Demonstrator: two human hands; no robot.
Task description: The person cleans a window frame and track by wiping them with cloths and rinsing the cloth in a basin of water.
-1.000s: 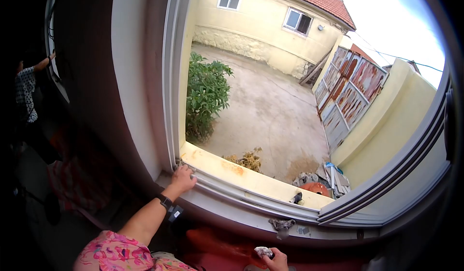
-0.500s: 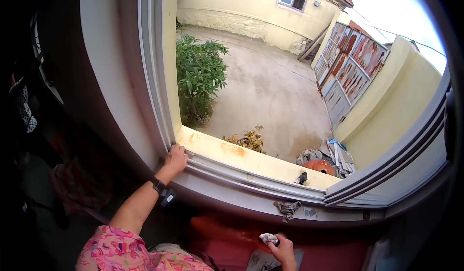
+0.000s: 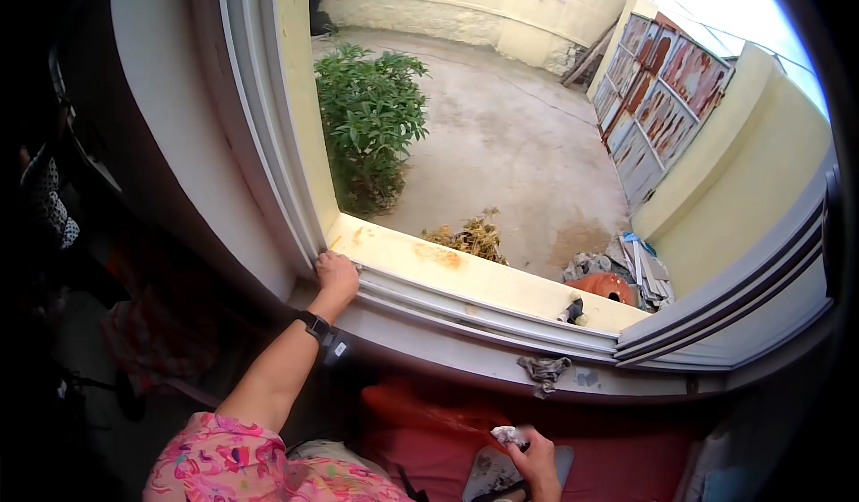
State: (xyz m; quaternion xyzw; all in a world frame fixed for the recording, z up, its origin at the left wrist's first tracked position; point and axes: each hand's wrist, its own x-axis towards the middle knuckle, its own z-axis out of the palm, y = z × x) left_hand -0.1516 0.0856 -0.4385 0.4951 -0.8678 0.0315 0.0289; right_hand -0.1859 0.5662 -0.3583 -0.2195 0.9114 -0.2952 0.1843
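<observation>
My left hand [image 3: 337,276] is at the left corner of the window track [image 3: 465,310], its fingers curled down against the frame; what they hold, if anything, is hidden. Low in the view, my right hand [image 3: 535,460] pinches a crumpled whitish cloth [image 3: 509,436] with dark stains. Behind that hand lies a pale tray-like object [image 3: 494,472] on a red surface. A grey crumpled rag [image 3: 544,371] rests on the inner sill, to the right of my left hand.
A dark object [image 3: 571,310] sits on the yellow outer ledge [image 3: 403,250]. Sliding panes [image 3: 734,323] stand at the right. Outside are a green bush [image 3: 371,117], a rusty gate [image 3: 662,99] and a debris pile. Part of a person in spotted clothing [image 3: 49,202] shows at far left.
The view has tilted down and shifted. My left hand has stayed at the track corner, with its fingers shifting a little. My right hand, still with the cloth, has come further into view.
</observation>
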